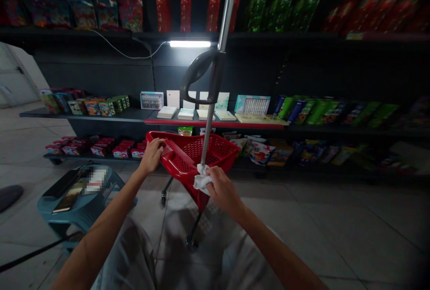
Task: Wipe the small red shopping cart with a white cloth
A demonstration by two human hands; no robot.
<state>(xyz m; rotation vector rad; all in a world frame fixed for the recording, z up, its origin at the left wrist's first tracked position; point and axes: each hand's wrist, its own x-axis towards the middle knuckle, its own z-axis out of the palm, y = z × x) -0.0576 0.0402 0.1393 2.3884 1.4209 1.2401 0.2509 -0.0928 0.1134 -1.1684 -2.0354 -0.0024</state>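
Note:
In front of my knees stands a red plastic shopping cart (174, 164) with a perforated basket and dark legs on casters. My left hand (153, 155) grips its rim at the left corner, fingers curled over the edge. A crumpled white cloth (202, 180) is pinched in my right hand (221, 187), against the near corner of the rim, at the foot of a metal pole (207, 131). The pole rises past the top of the view and carries a dark looped handle (201, 77). My right fingertips are partly hidden by the cloth.
A blue-grey stool (85, 205) with a phone (69, 196) on it stands at left. Behind the cart, dark shelves (110, 115) hold boxes, books and snack bags, with bottles (215, 1) above. A lit tube lamp (190, 44) hangs under the upper shelf.

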